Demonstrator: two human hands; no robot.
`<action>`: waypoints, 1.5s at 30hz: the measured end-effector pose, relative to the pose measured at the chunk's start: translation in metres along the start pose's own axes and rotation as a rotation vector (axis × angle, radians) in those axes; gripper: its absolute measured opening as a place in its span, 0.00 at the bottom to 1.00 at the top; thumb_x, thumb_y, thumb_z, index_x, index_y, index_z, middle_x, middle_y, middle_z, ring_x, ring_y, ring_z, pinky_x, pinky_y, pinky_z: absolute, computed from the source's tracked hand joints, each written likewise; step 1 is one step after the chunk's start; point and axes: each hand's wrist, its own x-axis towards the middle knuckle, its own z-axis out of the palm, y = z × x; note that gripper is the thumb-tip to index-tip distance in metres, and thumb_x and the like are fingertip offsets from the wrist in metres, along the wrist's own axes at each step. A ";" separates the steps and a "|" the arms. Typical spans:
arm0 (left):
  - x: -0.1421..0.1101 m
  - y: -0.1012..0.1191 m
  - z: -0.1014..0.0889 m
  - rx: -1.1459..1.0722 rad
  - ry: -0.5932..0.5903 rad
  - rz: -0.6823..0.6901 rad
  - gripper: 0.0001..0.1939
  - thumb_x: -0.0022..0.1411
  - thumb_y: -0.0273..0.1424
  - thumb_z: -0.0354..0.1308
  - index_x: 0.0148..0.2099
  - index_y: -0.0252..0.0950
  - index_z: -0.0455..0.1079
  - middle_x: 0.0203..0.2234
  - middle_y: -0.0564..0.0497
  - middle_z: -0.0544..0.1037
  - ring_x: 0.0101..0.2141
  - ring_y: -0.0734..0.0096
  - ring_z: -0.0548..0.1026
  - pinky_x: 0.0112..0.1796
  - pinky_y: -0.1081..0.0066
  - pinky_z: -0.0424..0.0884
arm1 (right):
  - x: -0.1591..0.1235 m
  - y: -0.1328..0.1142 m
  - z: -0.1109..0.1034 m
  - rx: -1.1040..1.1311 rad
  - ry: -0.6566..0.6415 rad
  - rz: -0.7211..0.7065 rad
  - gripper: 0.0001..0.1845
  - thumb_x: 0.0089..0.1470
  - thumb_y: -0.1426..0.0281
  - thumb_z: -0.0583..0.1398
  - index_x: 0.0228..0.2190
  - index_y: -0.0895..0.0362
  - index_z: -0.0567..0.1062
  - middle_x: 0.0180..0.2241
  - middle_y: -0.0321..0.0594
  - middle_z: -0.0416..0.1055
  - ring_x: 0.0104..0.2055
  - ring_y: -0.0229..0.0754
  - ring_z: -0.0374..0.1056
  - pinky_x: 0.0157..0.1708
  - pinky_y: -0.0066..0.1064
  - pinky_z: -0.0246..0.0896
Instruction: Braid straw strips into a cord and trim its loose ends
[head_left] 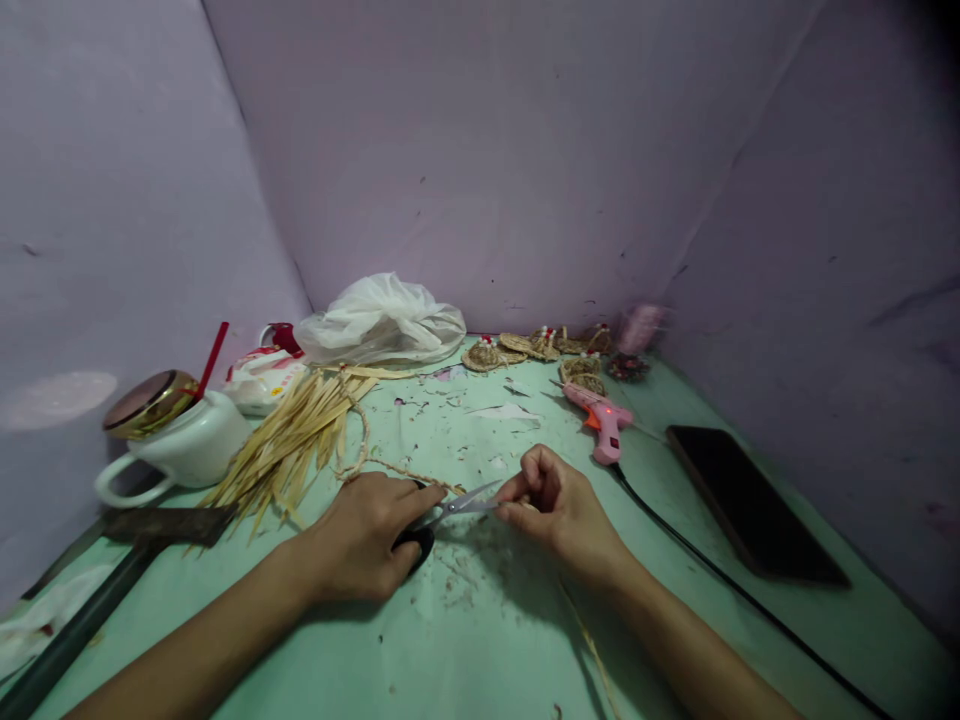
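My left hand (375,530) grips a pair of scissors (452,507) by its black handles, blades parted and pointing right. Close to the blade tips, my right hand (551,505) is closed in a pinch on a thin straw strand (589,640), which trails down toward the front edge of the view. Most of what lies inside those fingers is hidden. Behind the scissors a twisted straw cord (397,468) curves over the green table and passes by my left hand. A bundle of dry straw strips (300,430) lies beyond my left wrist.
A pink glue gun (604,420) with a black cable and a dark phone (750,500) lie at right. Several woven straw pieces (529,345) and a white plastic bag (386,320) line the back. At left are a white mug (195,440) and a hammer (97,600).
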 end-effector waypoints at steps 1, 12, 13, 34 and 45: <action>0.000 0.000 0.000 -0.007 0.003 0.006 0.26 0.47 0.25 0.50 0.51 0.39 0.59 0.32 0.49 0.73 0.31 0.64 0.70 0.31 0.68 0.63 | 0.000 0.000 0.000 -0.003 -0.013 0.001 0.20 0.35 0.78 0.62 0.23 0.53 0.54 0.22 0.32 0.72 0.20 0.31 0.60 0.20 0.23 0.48; 0.001 0.002 -0.004 0.020 -0.055 0.054 0.25 0.48 0.25 0.48 0.51 0.38 0.59 0.31 0.48 0.72 0.32 0.64 0.70 0.32 0.67 0.63 | 0.001 0.002 -0.001 0.000 -0.032 0.011 0.19 0.35 0.78 0.61 0.22 0.53 0.53 0.23 0.32 0.70 0.24 0.35 0.64 0.22 0.24 0.50; 0.001 0.002 -0.004 0.015 -0.054 0.054 0.25 0.48 0.24 0.48 0.51 0.38 0.59 0.31 0.49 0.72 0.32 0.64 0.70 0.32 0.67 0.62 | 0.001 0.002 -0.001 0.006 -0.036 0.009 0.19 0.36 0.78 0.61 0.22 0.53 0.53 0.23 0.32 0.70 0.24 0.34 0.64 0.22 0.24 0.49; -0.001 0.003 -0.009 -0.051 0.031 -0.041 0.25 0.45 0.25 0.51 0.49 0.40 0.62 0.30 0.52 0.73 0.31 0.67 0.70 0.33 0.69 0.63 | 0.003 0.010 -0.002 0.099 -0.003 0.006 0.21 0.35 0.75 0.64 0.21 0.54 0.54 0.22 0.31 0.70 0.22 0.33 0.62 0.22 0.24 0.50; -0.001 0.000 -0.005 0.077 -0.044 0.002 0.24 0.47 0.24 0.48 0.49 0.40 0.60 0.30 0.51 0.72 0.31 0.66 0.69 0.31 0.68 0.61 | 0.001 0.008 0.000 0.138 -0.007 0.015 0.20 0.35 0.78 0.63 0.21 0.55 0.54 0.23 0.31 0.69 0.25 0.33 0.64 0.24 0.24 0.53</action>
